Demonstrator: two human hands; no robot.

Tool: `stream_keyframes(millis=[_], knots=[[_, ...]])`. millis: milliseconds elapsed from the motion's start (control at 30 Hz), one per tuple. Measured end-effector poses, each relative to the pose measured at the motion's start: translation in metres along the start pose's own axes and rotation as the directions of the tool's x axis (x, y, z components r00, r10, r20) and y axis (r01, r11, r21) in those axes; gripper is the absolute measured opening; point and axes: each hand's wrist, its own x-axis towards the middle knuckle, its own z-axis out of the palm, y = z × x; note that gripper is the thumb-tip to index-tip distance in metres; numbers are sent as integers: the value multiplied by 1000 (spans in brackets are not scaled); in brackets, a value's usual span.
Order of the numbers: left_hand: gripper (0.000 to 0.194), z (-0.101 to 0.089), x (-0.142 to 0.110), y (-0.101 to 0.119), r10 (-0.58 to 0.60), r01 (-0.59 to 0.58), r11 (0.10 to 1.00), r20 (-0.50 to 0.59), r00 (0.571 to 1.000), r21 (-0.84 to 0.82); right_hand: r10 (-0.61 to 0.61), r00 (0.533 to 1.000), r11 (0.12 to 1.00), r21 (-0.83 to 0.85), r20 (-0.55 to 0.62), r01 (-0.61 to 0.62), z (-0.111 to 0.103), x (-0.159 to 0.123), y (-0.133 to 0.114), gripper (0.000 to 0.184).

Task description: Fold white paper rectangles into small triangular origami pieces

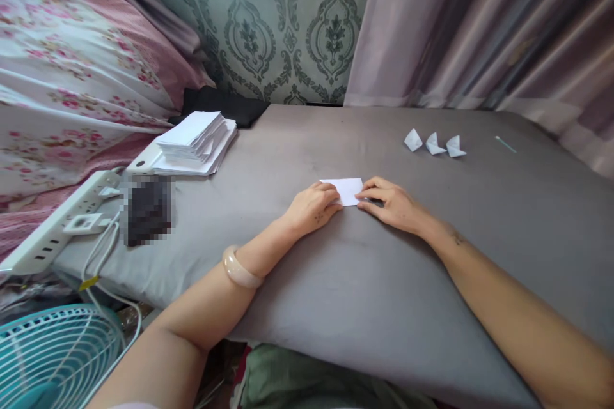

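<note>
A small white sheet of folded paper lies on the grey cloth surface, between my two hands. My left hand has its fingers closed over the paper's left end and hides that part. At the right end, my right hand grips the edge between thumb and fingers. Farther back on the right stand three small folded paper boats in a row, apart from both hands.
A stack of white paper sits at the back left, by a black cloth. A white power strip with cables, a blurred dark object and a teal fan are on the left. A thin stick lies far right.
</note>
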Motion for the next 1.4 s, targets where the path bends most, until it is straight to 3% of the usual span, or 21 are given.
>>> stream_keyframes(millis=[200, 267, 333, 400, 467, 533, 567, 633, 700, 833, 1100, 1400], knots=[[32, -2, 4, 5, 8, -8, 1000, -15, 1000, 13, -173, 981, 953, -267, -93, 142, 9, -3, -14, 26], [28, -4, 4, 9, -12, 8, 997, -61, 998, -73, -203, 964, 940, -309, -173, 142, 7, 0, -23, 24], [27, -6, 5, 12, -122, 75, 956, -154, 980, -284, -186, 920, 962, -256, -346, 98, 3, 3, -32, 20], [27, -8, 7, 14, -332, 161, 770, -172, 928, -617, -39, 838, 998, -57, -544, 10, 1, 6, -38, 24], [29, -9, 8, 14, -503, 220, 416, -22, 864, -882, 228, 789, 955, 287, -570, -69, 1, 8, -40, 34], [30, -11, 9, 13, -557, 240, 89, 151, 817, -967, 466, 807, 771, 615, -362, -169, 4, 8, -40, 45], [30, -12, 9, 13, -563, 238, -11, 203, 801, -971, 523, 822, 661, 716, -225, -225, 7, 9, -40, 49], [30, -12, 9, 13, -559, 229, -100, 245, 792, -968, 548, 836, 512, 800, -22, -314, 11, 8, -41, 53], [32, -12, 8, 15, -522, 238, -115, 262, 812, -965, 544, 838, 492, 798, 29, -348, 13, 8, -44, 49], [33, -9, 6, 18, -462, 274, -104, 291, 838, -956, 561, 827, 578, 732, -36, -360, 13, 7, -48, 39], [19, -8, 6, 12, -516, 274, -86, 278, 810, -958, 566, 822, 604, 712, -66, -358, 11, 7, -47, 33], [18, -9, 8, 12, -538, 290, -88, 290, 791, -953, 558, 826, 543, 789, -83, -287, 12, 7, -46, 39]])
